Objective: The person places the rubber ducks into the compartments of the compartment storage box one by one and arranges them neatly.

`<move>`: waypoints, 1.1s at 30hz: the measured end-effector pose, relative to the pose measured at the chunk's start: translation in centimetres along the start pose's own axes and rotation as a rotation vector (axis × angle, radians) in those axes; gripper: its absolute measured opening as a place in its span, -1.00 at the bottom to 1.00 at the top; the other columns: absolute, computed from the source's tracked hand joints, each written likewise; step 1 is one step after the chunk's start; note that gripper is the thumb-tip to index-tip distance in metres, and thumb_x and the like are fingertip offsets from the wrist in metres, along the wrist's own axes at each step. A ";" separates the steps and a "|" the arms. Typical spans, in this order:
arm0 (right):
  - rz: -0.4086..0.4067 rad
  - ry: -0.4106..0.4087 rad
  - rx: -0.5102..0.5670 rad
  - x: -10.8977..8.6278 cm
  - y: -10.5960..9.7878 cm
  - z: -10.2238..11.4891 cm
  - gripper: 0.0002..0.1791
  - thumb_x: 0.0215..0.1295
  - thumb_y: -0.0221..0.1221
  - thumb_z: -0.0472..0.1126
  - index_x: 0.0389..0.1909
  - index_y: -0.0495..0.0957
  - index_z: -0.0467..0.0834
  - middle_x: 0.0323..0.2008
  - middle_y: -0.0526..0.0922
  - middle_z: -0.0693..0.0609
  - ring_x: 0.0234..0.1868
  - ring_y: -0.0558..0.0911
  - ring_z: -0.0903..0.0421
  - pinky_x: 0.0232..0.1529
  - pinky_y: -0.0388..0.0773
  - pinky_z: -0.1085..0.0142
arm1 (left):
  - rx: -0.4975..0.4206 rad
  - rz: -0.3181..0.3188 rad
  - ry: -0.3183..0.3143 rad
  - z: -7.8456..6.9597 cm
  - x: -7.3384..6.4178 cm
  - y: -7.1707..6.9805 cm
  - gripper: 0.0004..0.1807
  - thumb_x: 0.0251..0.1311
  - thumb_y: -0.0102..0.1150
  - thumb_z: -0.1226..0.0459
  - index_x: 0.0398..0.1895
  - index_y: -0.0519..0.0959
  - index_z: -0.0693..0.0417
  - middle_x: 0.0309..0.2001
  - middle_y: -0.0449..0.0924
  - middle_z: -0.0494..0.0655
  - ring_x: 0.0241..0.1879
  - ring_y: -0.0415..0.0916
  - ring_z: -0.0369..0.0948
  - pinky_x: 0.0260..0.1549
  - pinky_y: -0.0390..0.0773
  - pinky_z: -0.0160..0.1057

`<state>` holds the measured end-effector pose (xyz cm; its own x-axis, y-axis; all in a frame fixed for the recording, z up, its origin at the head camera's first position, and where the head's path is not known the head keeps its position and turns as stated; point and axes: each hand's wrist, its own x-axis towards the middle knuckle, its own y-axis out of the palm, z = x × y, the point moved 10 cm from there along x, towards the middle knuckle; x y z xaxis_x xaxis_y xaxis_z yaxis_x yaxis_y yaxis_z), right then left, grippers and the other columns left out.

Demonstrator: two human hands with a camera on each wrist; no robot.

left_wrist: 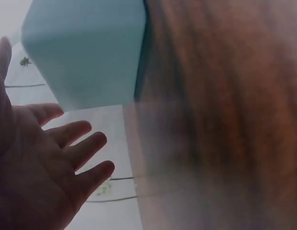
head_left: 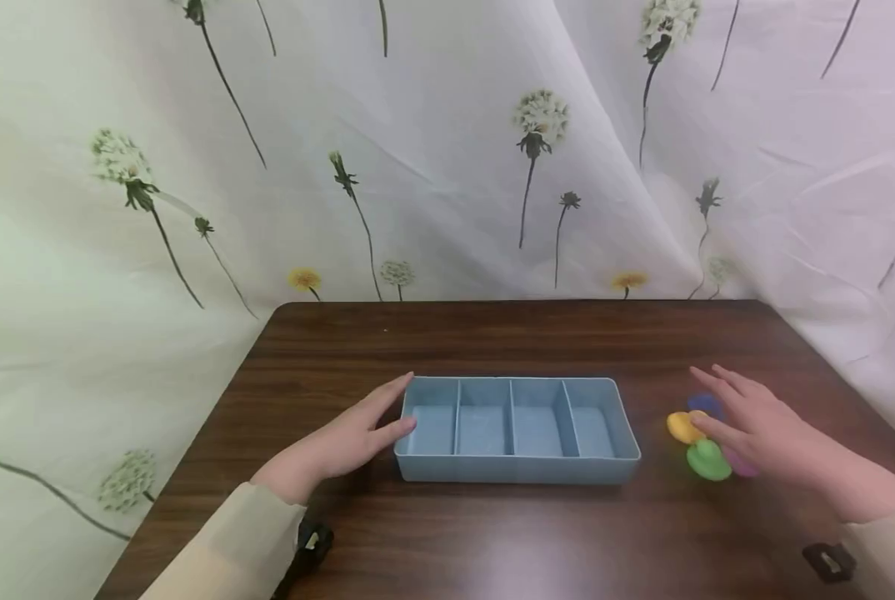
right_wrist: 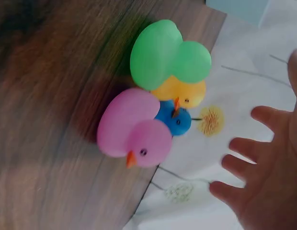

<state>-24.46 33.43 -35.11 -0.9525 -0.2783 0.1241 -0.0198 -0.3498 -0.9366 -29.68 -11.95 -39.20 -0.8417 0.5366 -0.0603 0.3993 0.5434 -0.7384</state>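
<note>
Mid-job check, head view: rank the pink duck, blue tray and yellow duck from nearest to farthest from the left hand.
From the left hand:
1. Blue tray: directly to the hand's right, its left end at the hand.
2. Yellow duck: beyond the tray's right end.
3. Pink duck: farther right, partly hidden by the right hand.

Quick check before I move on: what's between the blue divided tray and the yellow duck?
Just a narrow stretch of bare wooden tabletop between the blue divided tray and the yellow duck; the head view shows it.
</note>
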 end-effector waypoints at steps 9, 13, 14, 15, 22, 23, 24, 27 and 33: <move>-0.020 -0.012 0.118 -2.0 -0.3 -0.6 -0.24 0.24 0.37 -0.03 0.35 0.34 -0.32 0.18 0.39 -0.35 0.09 0.50 -0.22 -0.02 0.50 0.22 | -0.024 -0.026 -0.016 1.2 0.2 1.0 0.06 0.23 0.26 -0.12 0.61 -0.21 -0.26 0.57 -0.16 -0.02 0.50 -0.12 0.06 0.31 0.06 0.28; -0.077 -0.042 0.008 -2.9 -0.8 -0.4 -0.44 0.11 0.46 -0.07 0.12 0.58 -0.20 0.01 0.55 -0.15 0.05 0.46 -0.15 -0.03 0.43 0.12 | -0.047 -0.013 -0.010 1.0 0.5 1.3 0.08 0.21 0.29 -0.12 0.60 -0.24 -0.35 0.57 -0.17 0.01 0.49 -0.11 0.10 0.29 0.07 0.31; -0.079 -0.031 -0.015 -3.1 -0.8 -0.5 -0.49 0.10 0.47 -0.07 0.06 0.62 -0.16 -0.03 0.57 -0.10 0.01 0.47 -0.12 -0.08 0.44 0.04 | -0.053 -0.005 -0.014 1.0 0.6 1.4 0.08 0.20 0.29 -0.13 0.60 -0.25 -0.40 0.57 -0.17 0.01 0.49 -0.11 0.11 0.28 0.08 0.32; -0.079 -0.015 -0.026 -3.3 -0.7 -0.7 -0.54 0.10 0.47 -0.07 0.01 0.65 -0.13 -0.08 0.58 -0.05 -0.03 0.48 -0.08 -0.11 0.46 0.01 | -0.060 0.002 -0.016 1.1 0.8 1.5 0.08 0.20 0.29 -0.13 0.59 -0.26 -0.44 0.57 -0.18 0.01 0.49 -0.11 0.12 0.27 0.09 0.33; -0.027 0.074 0.020 -2.2 0.4 -0.5 -0.77 0.14 0.42 -0.16 -0.19 0.68 -0.10 -0.35 0.56 0.14 -0.32 0.51 0.13 -0.33 0.53 0.22 | -0.119 0.015 0.002 1.6 0.6 1.6 0.09 0.18 0.34 -0.07 0.56 -0.26 -0.57 0.56 -0.15 0.05 0.46 -0.05 0.18 0.21 0.16 0.37; -0.014 0.088 0.012 -1.8 0.7 -0.5 -0.82 0.14 0.42 -0.17 -0.26 0.67 -0.08 -0.43 0.53 0.16 -0.39 0.48 0.16 -0.38 0.49 0.26 | -0.126 0.013 0.010 1.6 0.5 1.5 0.09 0.18 0.34 -0.06 0.56 -0.26 -0.57 0.56 -0.14 0.06 0.46 -0.05 0.19 0.21 0.16 0.37; -0.006 0.093 -0.001 -1.5 0.9 -0.4 -0.85 0.13 0.42 -0.16 -0.33 0.64 -0.06 -0.50 0.49 0.19 -0.46 0.43 0.19 -0.44 0.44 0.30 | -0.133 0.011 0.019 1.7 0.4 1.5 0.09 0.18 0.34 -0.05 0.56 -0.25 -0.56 0.56 -0.14 0.07 0.45 -0.04 0.21 0.20 0.16 0.38; 0.037 0.127 -0.041 -0.6 1.6 -0.4 -0.75 0.14 0.41 -0.13 -0.51 0.50 -0.01 -0.64 0.34 0.21 -0.59 0.32 0.22 -0.55 0.29 0.34 | -0.147 0.007 0.046 1.7 0.5 1.6 0.09 0.18 0.35 -0.03 0.57 -0.24 -0.55 0.56 -0.13 0.09 0.45 -0.05 0.22 0.19 0.15 0.39; 0.093 0.184 -0.133 -0.1 2.2 0.0 -0.67 0.16 0.38 -0.11 -0.59 0.39 0.02 -0.66 0.30 0.16 -0.62 0.30 0.19 -0.57 0.27 0.29 | -0.154 0.005 0.057 1.7 0.9 1.6 0.10 0.17 0.37 -0.01 0.56 -0.24 -0.59 0.56 -0.11 0.03 0.46 -0.05 0.17 0.21 0.13 0.38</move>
<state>-24.41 32.70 -37.20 -0.9912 -0.1316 -0.0148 0.0420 -0.2059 -0.9777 -30.43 -11.68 -41.63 -0.8195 0.5726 -0.0224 0.4580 0.6309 -0.6262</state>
